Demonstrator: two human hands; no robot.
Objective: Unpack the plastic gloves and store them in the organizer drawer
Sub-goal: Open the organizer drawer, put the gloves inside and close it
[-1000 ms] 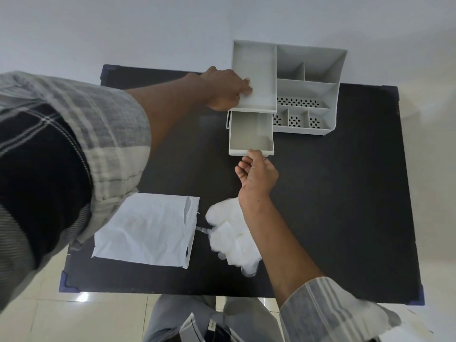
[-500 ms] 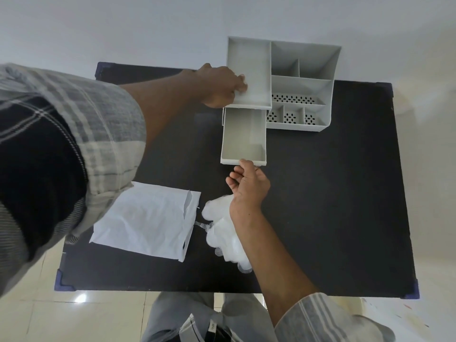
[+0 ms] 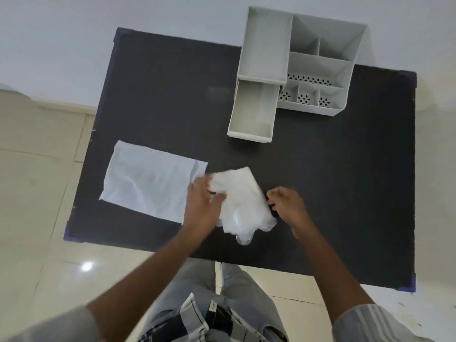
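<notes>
Drawer (image 3: 251,114) is pulled right out of the grey organizer (image 3: 318,70) now, and both hands have dropped back from it to the near side of the bench (image 3: 160,95). A second ago the left hand was up steadying the organizer and the right was on the drawer front; now they're both down at the gloves (image 3: 243,201).

Left hand (image 3: 201,203) has its fingers closed on the left edge of the pile, looks like a proper pinch on the plastic. Right hand (image 3: 287,206) is curled in at the right edge, fingers bunched together and touching or nearly touching the pile, but honestly I can't tell if it's got hold of anything yet, it's a bit blurry.

Gloves are a loose clear-white wad lying on the bench between the two hands, well short of the drawer. The flat white bag (image 3: 150,183) sits just to the left, with the left hand over its torn corner.

So my read: opening step done, drawer's empty and waiting, gloves are out of the bag. What's left is gathering the floppy pile and carrying it up into that drawer. Thin plastic, so it'll probably want squashing together first or bits will trail over the edge.
</notes>
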